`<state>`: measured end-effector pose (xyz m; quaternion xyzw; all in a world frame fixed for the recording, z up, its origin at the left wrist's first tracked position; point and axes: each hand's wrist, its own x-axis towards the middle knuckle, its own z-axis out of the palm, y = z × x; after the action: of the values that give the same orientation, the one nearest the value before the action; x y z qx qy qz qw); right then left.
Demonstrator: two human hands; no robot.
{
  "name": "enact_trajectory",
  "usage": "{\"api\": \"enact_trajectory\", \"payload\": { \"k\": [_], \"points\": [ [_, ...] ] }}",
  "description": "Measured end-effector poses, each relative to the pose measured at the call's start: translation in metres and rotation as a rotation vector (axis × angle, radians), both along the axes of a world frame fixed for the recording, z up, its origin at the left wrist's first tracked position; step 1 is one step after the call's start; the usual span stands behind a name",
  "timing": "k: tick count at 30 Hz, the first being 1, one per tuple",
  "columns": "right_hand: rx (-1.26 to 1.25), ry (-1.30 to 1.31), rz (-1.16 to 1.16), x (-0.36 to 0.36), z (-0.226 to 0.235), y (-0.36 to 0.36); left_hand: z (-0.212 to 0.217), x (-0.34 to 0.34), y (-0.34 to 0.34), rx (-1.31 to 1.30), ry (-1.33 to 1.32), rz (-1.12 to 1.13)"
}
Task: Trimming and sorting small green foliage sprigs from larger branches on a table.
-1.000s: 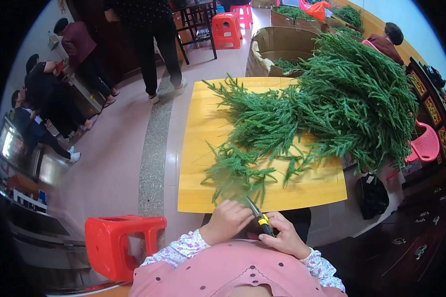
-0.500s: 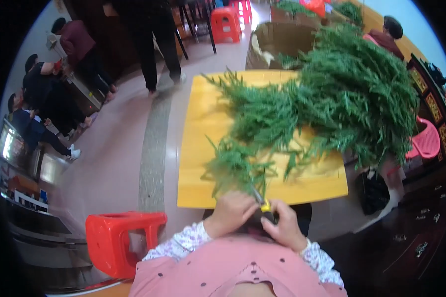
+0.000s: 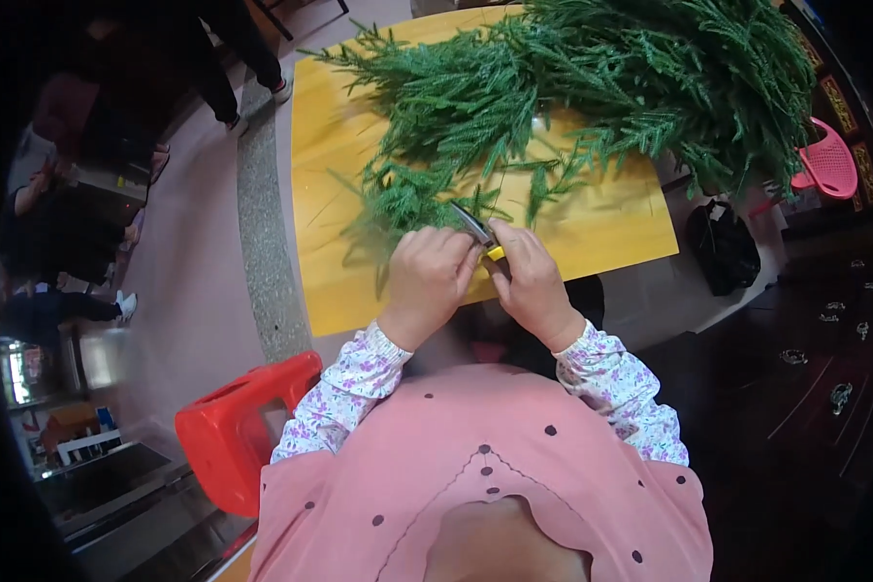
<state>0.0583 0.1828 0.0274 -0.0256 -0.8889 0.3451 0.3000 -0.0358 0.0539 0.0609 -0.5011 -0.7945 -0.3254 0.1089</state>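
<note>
Over the near edge of a yellow table point(image 3: 592, 228), my left hand point(image 3: 427, 276) and my right hand point(image 3: 529, 281) meet around a small cutter point(image 3: 477, 230) with a metal blade and a yellow handle. The right hand grips the handle. The left hand's fingers close on a green sprig point(image 3: 403, 199) next to the blade. A big heap of green needle-leaved branches point(image 3: 640, 78) covers the far and right part of the table.
A red plastic stool point(image 3: 238, 427) stands at my lower left. A pink plastic stool point(image 3: 829, 160) and a black bag point(image 3: 723, 242) sit to the right of the table. People sit and stand at the far left, across the pinkish floor.
The view has tilted down and closer to the table. Both hands have risen from my lap to the table's near edge, bringing the cutter up against the sprig.
</note>
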Motion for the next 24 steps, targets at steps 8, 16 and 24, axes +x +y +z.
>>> {"api": "enact_trajectory", "payload": {
  "k": [8,16,24],
  "points": [
    [-0.048,-0.061,0.044,-0.009,-0.012,0.008,-0.005,-0.007,0.000,-0.113,0.020,0.039],
    [-0.178,-0.159,0.044,-0.019,-0.012,0.021,-0.006,-0.020,0.006,-0.139,-0.051,0.074],
    [-0.424,-0.381,0.120,-0.004,0.008,0.027,-0.014,-0.017,0.003,-0.007,-0.359,0.123]
  ]
}}
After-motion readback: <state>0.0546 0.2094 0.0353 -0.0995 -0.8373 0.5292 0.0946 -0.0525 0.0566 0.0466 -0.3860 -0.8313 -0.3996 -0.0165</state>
